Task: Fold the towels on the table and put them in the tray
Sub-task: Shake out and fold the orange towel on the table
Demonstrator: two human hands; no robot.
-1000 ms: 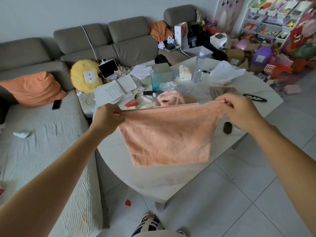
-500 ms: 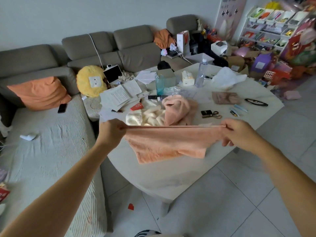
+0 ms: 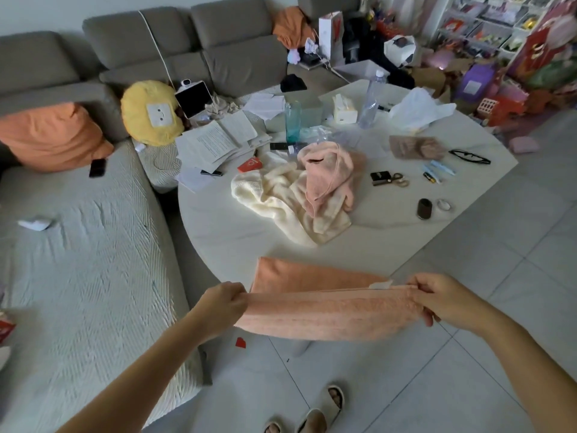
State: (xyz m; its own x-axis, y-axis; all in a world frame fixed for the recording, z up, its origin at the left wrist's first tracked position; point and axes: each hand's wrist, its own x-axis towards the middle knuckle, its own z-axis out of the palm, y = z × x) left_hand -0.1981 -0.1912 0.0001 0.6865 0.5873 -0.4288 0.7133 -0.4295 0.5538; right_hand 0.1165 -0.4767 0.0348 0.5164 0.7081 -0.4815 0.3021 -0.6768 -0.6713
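Observation:
An orange towel (image 3: 324, 304) is stretched between my hands at the near edge of the white round table (image 3: 237, 232). Its far half lies on the table and its near half hangs over the edge. My left hand (image 3: 223, 303) grips its left end and my right hand (image 3: 437, 300) grips its right end. Further back on the table, a pink towel (image 3: 327, 175) lies crumpled on top of a cream towel (image 3: 281, 198). A white rectangular tray (image 3: 359, 70) stands behind the table near the sofa.
Papers (image 3: 215, 142), a teal bottle (image 3: 293, 120), a clear bottle (image 3: 370, 101), a tissue box (image 3: 343, 109), scissors (image 3: 398, 179), glasses (image 3: 468, 156) and small items crowd the table's far half. A grey sofa (image 3: 78, 245) runs along the left. Toy shelves (image 3: 499, 26) stand at the back right.
Both hands have lowered the orange towel from chest height down and toward me, so its far half now rests on the table's near edge. The view has tilted downward.

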